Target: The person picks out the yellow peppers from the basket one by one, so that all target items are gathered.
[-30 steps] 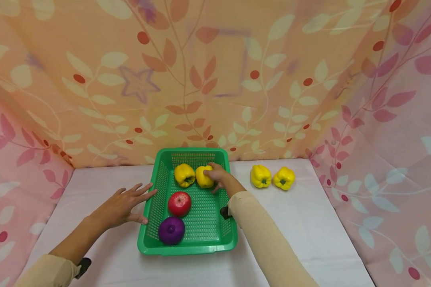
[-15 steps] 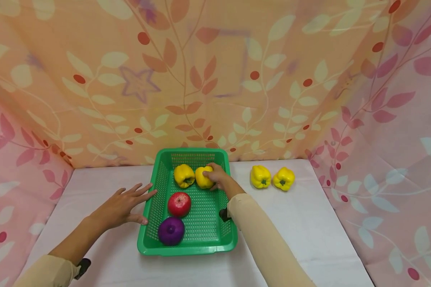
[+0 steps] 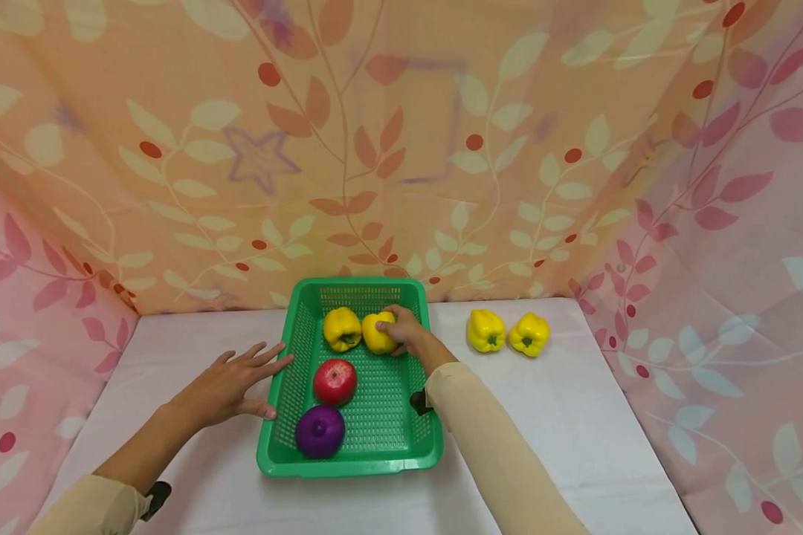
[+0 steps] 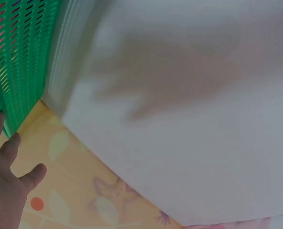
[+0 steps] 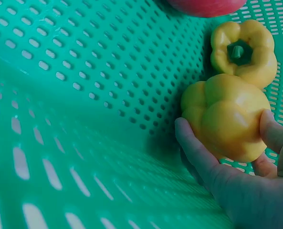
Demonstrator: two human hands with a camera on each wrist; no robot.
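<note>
My right hand [image 3: 410, 331] grips a yellow bell pepper [image 5: 227, 114] inside the green basket [image 3: 348, 468], thumb on one side and fingers curled round the other. Right beside it in the basket lies another yellow bell pepper [image 3: 342, 329], its green stem showing in the right wrist view. Nearer the front are a red apple-like fruit [image 3: 335, 382] and a round purple vegetable [image 3: 320, 431], close together along the left side. My left hand [image 3: 237, 383] has its fingers spread, fingertips at the basket's left rim; in the left wrist view its fingers [image 4: 32, 177] show beside the basket wall.
Two more yellow bell peppers, one on the left [image 3: 486, 330] and one on the right [image 3: 529, 334], sit on the white table [image 3: 542, 416] right of the basket. Floral cloth [image 3: 401, 148] hangs behind the table and along both sides.
The right hand's fingers have closed round the yellow bell pepper, which has shifted very slightly left toward the other one. The left hand stays at the basket rim.
</note>
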